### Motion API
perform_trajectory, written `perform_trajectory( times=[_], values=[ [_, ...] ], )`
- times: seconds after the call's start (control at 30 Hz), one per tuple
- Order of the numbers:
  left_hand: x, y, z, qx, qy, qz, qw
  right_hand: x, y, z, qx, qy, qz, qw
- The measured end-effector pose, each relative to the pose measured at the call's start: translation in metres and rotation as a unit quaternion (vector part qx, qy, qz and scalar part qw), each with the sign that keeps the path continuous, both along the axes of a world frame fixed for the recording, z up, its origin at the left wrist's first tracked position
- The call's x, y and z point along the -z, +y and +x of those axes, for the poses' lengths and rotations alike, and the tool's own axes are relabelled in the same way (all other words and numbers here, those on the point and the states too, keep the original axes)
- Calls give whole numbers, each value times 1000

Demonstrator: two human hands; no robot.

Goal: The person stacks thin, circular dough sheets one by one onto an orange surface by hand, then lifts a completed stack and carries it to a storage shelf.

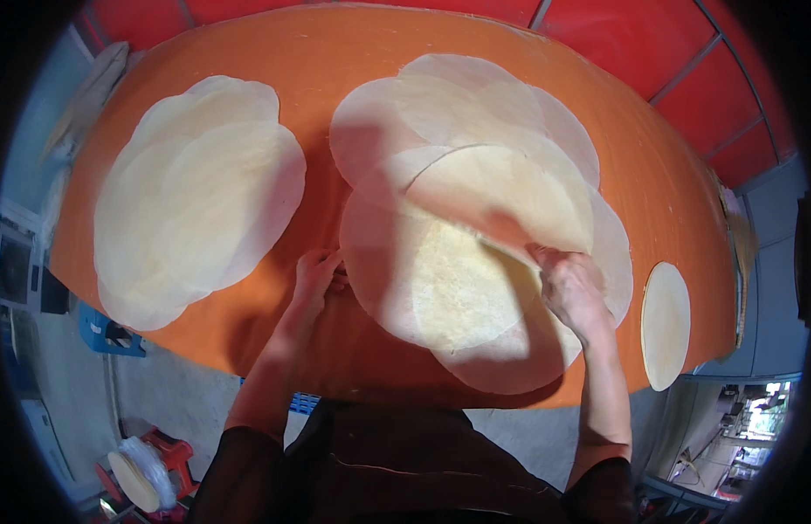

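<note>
Thin round pale sheets, like flatbread or dough wrappers, overlap in a flower-like spread point(471, 295) on the orange tabletop point(326, 39). My right hand point(572, 288) pinches the near edge of one round sheet point(510, 190), which is lifted and folded back over the middle of the spread. At the spread's left rim, my left hand point(321, 272) has thumb and forefinger together at the edge of a lower sheet; whether it grips the sheet I cannot tell. A second overlapping group of sheets point(195, 203) lies to the left.
A small stack of round sheets point(666, 327) lies near the table's right end. Red panels point(615, 46) run behind the far edge. On the floor are a blue plastic stool point(110, 334) and a red stool point(169, 452) bearing round sheets and clear plastic at lower left.
</note>
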State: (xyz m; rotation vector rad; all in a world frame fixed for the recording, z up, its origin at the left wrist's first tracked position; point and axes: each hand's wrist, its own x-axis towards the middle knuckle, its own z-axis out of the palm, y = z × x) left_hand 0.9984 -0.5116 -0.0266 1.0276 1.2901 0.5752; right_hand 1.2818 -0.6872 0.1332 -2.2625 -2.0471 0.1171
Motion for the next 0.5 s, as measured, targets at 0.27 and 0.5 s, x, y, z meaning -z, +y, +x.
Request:
perform_trajectory(
  times=[0.27,0.5],
  values=[
    [4,-19,10,40,-121,-100,987,124,12,-90,-74,-45,-36,996],
    [12,-52,-1,166,-255,13,953,113,23,-120,-48,-164,212,962]
  ],
)
